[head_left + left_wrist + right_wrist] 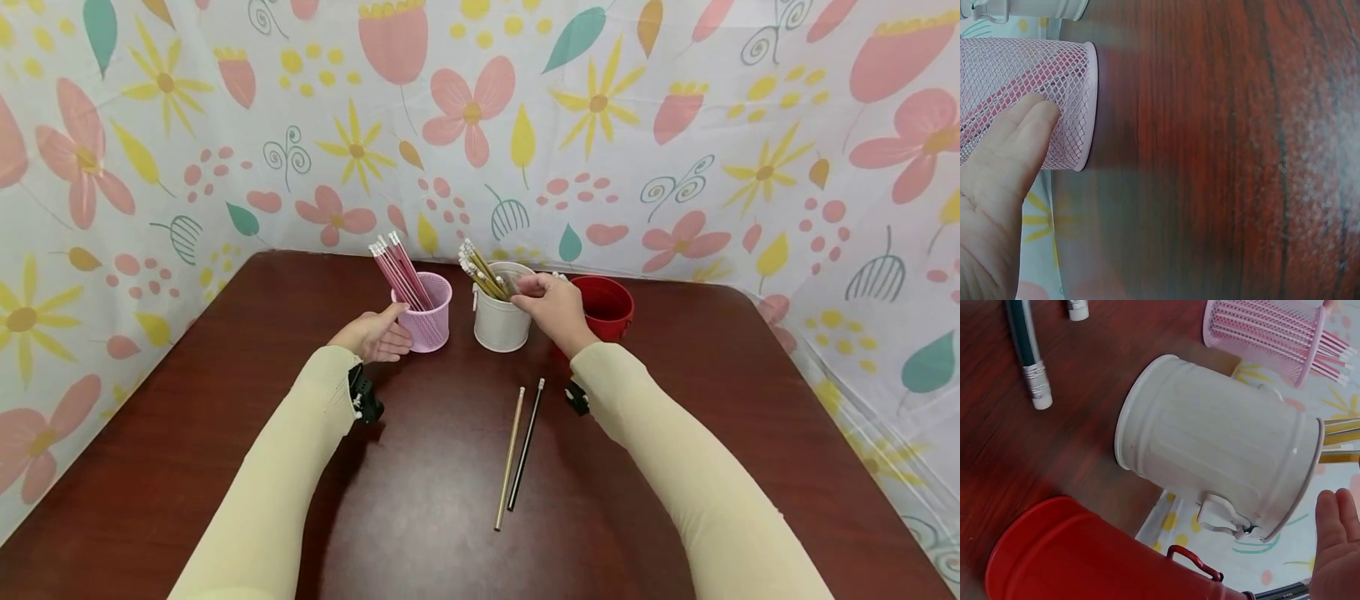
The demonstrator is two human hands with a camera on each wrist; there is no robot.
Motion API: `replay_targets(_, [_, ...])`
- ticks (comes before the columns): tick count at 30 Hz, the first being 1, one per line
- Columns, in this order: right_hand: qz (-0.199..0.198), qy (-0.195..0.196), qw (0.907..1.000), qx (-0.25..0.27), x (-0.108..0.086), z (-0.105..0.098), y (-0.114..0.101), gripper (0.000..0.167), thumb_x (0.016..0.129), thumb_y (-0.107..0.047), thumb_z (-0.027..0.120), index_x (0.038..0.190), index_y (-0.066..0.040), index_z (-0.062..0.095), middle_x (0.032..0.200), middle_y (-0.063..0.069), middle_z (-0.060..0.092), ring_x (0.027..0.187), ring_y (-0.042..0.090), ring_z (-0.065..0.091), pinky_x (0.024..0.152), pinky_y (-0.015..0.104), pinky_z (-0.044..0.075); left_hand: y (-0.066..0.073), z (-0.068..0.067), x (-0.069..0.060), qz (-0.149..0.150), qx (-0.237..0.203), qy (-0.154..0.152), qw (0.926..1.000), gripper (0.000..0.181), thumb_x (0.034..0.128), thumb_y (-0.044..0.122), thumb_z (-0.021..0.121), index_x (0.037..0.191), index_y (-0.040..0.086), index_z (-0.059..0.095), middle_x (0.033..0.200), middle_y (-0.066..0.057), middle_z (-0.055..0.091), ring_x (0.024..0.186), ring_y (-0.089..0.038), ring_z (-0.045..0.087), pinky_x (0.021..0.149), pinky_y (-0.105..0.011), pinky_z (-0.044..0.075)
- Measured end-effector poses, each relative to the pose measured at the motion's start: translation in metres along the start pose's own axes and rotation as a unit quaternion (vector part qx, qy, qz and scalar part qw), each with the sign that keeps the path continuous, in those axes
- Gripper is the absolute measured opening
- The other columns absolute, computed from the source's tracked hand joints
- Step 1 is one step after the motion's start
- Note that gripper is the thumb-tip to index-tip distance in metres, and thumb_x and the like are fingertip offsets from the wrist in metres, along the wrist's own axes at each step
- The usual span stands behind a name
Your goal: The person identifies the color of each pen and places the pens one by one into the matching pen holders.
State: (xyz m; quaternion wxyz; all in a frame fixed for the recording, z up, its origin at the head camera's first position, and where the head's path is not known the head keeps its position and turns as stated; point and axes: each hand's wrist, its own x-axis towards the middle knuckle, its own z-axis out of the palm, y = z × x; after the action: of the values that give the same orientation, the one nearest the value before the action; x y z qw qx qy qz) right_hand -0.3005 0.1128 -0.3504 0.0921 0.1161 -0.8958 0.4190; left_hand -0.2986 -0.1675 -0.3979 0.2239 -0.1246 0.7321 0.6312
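Observation:
Pink pencils with white erasers [395, 265] lean in a pink mesh cup [430, 327]. My left hand [377, 333] touches the cup's left side; its thumb is by the rim, and the fingers lie straight against the mesh in the left wrist view. A white metal bucket [501, 327] holds gold pencils [480, 271] tilted to the left. At its rim is my right hand [553, 307], thumb and forefinger close together beside the pencils. Whether they pinch a pencil is hidden. In the right wrist view, two of its fingers [1333, 528] extend near the bucket's mouth.
A red bucket [603, 308] stands partly behind the right hand, with dark pencils [1285, 591] in it. A gold pencil [510, 458] and a black pencil [527, 446] lie side by side on the dark wooden table [427, 500]. A flowered cloth [472, 167] hangs behind.

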Motion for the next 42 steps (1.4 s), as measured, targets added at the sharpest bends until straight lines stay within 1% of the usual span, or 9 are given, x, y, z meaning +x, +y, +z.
replay_targets(3, [-0.007,-0.025,0.9983,-0.051,-0.007,-0.005,0.005,0.018,0.085,-0.018,0.070,0.086,-0.001,0.073,0.081,0.012,0.071,0.079,0.023,0.063,0.070,0.030,0.051,0.001,0.001,0.000,-0.003,0.000,0.000,1.0000,0.068,0.0979,0.045,0.037,0.129,-0.015,0.045,0.126,-0.027,0.054,0.121,-0.038,0.051,0.101,-0.042,0.043])
replay_targets(5, [-0.005,-0.082,0.9924,-0.092,-0.014,-0.006,0.010,0.022,0.084,-0.020,0.068,0.072,-0.002,0.071,0.063,0.006,0.066,0.065,0.017,0.059,0.060,0.027,0.045,0.000,0.002,0.001,-0.006,-0.001,-0.002,1.0000,0.068,0.0978,0.045,0.037,0.129,-0.015,0.045,0.127,-0.027,0.053,0.121,-0.038,0.051,0.101,-0.041,0.043])
replay_targets(9, [0.044,-0.240,0.9625,-0.119,-0.032,0.001,0.022,0.032,0.083,-0.022,0.068,0.058,-0.002,0.064,0.047,-0.002,0.054,0.046,0.008,0.054,0.051,0.021,0.047,0.000,0.002,0.001,-0.006,-0.001,-0.006,1.0000,0.069,0.0976,0.045,0.036,0.131,-0.015,0.044,0.132,-0.030,0.049,0.122,-0.038,0.050,0.101,-0.041,0.042])
replay_targets(11, [0.086,-0.287,0.9473,-0.112,-0.041,0.008,0.026,0.034,0.083,-0.022,0.069,0.058,0.000,0.064,0.047,0.000,0.054,0.044,0.008,0.053,0.050,0.023,0.051,0.000,0.001,0.001,-0.004,-0.002,-0.005,1.0000,0.069,0.0977,0.045,0.037,0.131,-0.015,0.043,0.134,-0.030,0.048,0.123,-0.038,0.050,0.102,-0.042,0.042])
replay_targets(15, [0.150,-0.322,0.9281,-0.113,-0.052,0.023,0.029,0.031,0.084,-0.022,0.069,0.063,0.000,0.064,0.053,0.004,0.057,0.043,0.012,0.053,0.048,0.027,0.054,0.000,0.000,0.001,0.001,-0.003,-0.007,1.0000,0.070,0.0976,0.046,0.036,0.132,-0.015,0.042,0.135,-0.030,0.047,0.122,-0.038,0.050,0.102,-0.041,0.042])
replay_targets(20, [0.185,-0.343,0.9110,-0.135,-0.057,0.035,0.029,0.028,0.086,-0.019,0.066,0.064,-0.001,0.064,0.056,0.007,0.056,0.045,0.015,0.051,0.049,0.026,0.053,-0.001,0.001,-0.001,0.006,-0.003,-0.005,1.0000,0.070,0.0976,0.046,0.036,0.131,-0.015,0.043,0.133,-0.030,0.049,0.121,-0.038,0.051,0.101,-0.042,0.042])
replay_targets(25, [0.191,-0.344,0.9139,-0.101,-0.058,0.041,0.027,0.023,0.084,-0.008,0.059,0.064,0.002,0.063,0.054,0.008,0.056,0.044,0.015,0.052,0.049,0.028,0.055,0.000,0.000,0.000,0.004,-0.003,-0.002,1.0000,0.069,0.0975,0.045,0.037,0.131,-0.014,0.044,0.132,-0.029,0.050,0.119,-0.037,0.053,0.099,-0.041,0.044])
replay_targets(35, [0.203,-0.333,0.9187,-0.065,-0.058,0.050,0.023,0.022,0.084,-0.008,0.062,0.065,0.002,0.061,0.053,0.008,0.058,0.043,0.013,0.055,0.050,0.029,0.055,0.001,0.001,0.001,0.003,-0.005,-0.001,1.0000,0.069,0.0977,0.046,0.037,0.131,-0.015,0.044,0.132,-0.029,0.050,0.120,-0.037,0.052,0.100,-0.041,0.044])
replay_targets(42, [0.178,-0.260,0.9479,0.046,-0.049,0.041,0.019,0.017,0.085,-0.008,0.057,0.071,0.002,0.061,0.058,0.006,0.059,0.052,0.016,0.060,0.055,0.035,0.057,-0.001,0.001,0.000,0.002,-0.010,0.001,0.9999,0.069,0.0976,0.045,0.037,0.131,-0.015,0.044,0.133,-0.029,0.049,0.121,-0.037,0.051,0.101,-0.042,0.042])
